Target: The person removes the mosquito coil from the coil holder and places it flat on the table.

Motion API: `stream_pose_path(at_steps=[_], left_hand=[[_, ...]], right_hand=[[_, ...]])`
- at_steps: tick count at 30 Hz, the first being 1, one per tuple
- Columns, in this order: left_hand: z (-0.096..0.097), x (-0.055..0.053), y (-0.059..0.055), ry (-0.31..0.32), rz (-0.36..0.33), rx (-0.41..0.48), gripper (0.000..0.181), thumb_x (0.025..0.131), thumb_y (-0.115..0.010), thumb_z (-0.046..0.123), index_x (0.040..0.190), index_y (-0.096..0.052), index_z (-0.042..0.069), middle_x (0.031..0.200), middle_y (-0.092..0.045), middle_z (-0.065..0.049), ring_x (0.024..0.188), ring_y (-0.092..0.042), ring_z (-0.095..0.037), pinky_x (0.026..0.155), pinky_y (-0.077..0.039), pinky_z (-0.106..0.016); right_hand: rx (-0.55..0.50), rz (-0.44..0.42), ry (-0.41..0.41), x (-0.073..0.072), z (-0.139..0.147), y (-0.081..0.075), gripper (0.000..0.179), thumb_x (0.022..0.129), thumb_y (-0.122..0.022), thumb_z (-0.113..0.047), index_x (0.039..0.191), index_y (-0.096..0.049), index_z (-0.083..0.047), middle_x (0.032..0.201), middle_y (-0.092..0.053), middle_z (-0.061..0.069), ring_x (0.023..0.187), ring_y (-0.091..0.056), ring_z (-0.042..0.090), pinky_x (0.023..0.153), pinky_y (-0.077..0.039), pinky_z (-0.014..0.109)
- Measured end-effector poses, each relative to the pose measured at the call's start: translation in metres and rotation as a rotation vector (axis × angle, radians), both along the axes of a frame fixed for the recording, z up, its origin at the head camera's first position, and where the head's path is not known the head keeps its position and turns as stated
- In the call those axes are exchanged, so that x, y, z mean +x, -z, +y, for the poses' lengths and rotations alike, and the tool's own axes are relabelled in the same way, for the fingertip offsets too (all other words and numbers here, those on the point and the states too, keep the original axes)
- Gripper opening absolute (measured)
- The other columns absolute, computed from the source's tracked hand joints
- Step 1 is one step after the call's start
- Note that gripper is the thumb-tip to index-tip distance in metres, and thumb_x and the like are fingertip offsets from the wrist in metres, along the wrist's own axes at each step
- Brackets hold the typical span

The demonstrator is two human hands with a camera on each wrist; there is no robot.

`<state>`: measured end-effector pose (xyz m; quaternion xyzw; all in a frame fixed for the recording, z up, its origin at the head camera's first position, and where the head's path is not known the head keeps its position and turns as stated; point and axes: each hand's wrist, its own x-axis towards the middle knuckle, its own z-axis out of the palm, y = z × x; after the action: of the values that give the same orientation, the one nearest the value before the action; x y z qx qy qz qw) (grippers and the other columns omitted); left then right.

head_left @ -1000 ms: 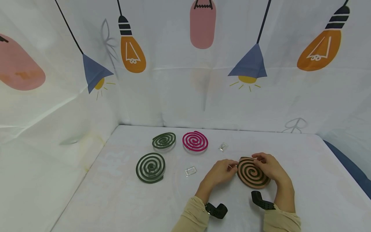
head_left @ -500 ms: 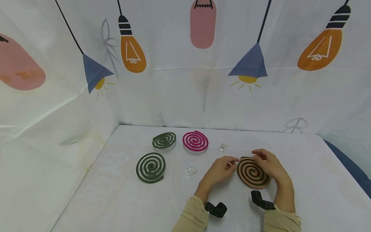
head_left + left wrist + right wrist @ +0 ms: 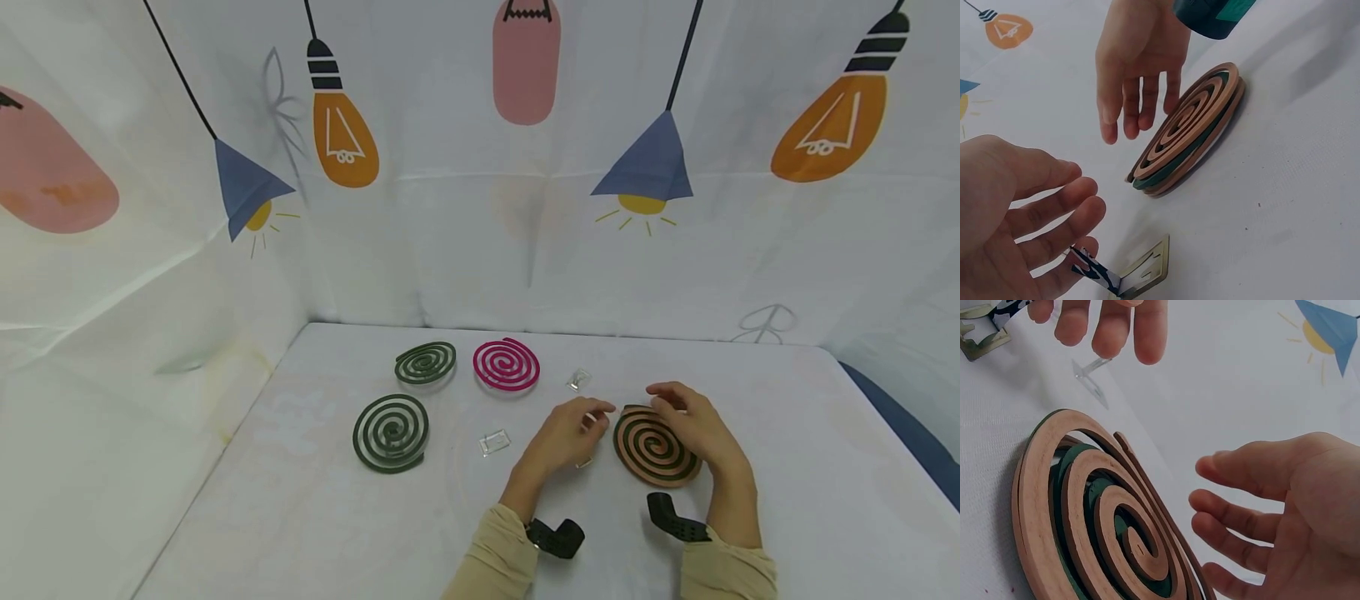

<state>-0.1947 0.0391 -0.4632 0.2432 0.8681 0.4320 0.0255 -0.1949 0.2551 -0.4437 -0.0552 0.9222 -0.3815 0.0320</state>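
A flat mosquito coil (image 3: 655,450), brown and green spirals nested together, lies between my hands. My left hand (image 3: 567,433) hovers left of it with loosely bent fingers and holds nothing. Just under that hand is a small metal coil stand (image 3: 1147,272), its bent-up tongue overlapping the fingertips in the left wrist view; the head view shows only its edge. My right hand (image 3: 693,421) is over the coil's far right rim. In the right wrist view the right fingers (image 3: 1235,519) are relaxed and apart from the coil, with nothing between them.
Two dark green mosquito coils (image 3: 391,434) and a pink mosquito coil (image 3: 506,364) sit toward the left and back. One clear rectangular piece (image 3: 494,442) lies left of my left hand, another clear piece (image 3: 577,380) behind it. A white patterned cloth wall (image 3: 465,250) rises behind the table.
My left hand has drawn back left from the coil's rim, uncovering the stand's edge. My right hand has shifted slightly back and left. The coil stays in place.
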Motion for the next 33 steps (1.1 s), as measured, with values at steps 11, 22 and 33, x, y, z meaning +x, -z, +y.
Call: stream_pose_path(at_steps=[11, 22, 33], left_hand=[[-0.005, -0.004, 0.001, 0.007, -0.001, 0.025, 0.027, 0.097, -0.052, 0.015, 0.12, -0.064, 0.012, 0.104, -0.067, 0.001, 0.089, -0.059, -0.002, 0.077, -0.046, -0.013], [-0.007, -0.004, 0.002, -0.002, 0.0, 0.037, 0.026, 0.097, -0.052, 0.016, 0.119, -0.064, 0.012, 0.104, -0.067, 0.0, 0.088, -0.059, -0.004, 0.078, -0.047, -0.013], [-0.015, -0.01, 0.004, -0.048, 0.057, 0.072, 0.024, 0.095, -0.054, 0.013, 0.116, -0.066, 0.009, 0.099, -0.068, -0.003, 0.086, -0.064, -0.007, 0.077, -0.049, -0.014]], right_hand=[[-0.006, 0.005, -0.006, -0.002, -0.007, -0.003, 0.043, 0.101, -0.04, -0.03, 0.13, -0.049, -0.001, 0.128, -0.052, 0.027, 0.117, -0.048, 0.043, 0.092, -0.04, 0.06], [-0.024, 0.056, -0.053, -0.005, -0.018, -0.007, 0.039, 0.101, -0.043, -0.028, 0.129, -0.051, -0.002, 0.125, -0.055, 0.025, 0.116, -0.05, 0.041, 0.092, -0.04, 0.059], [-0.018, 0.09, -0.079, -0.008, -0.027, -0.006, 0.035, 0.1, -0.045, -0.025, 0.126, -0.053, -0.002, 0.123, -0.057, 0.023, 0.115, -0.051, 0.039, 0.091, -0.042, 0.056]])
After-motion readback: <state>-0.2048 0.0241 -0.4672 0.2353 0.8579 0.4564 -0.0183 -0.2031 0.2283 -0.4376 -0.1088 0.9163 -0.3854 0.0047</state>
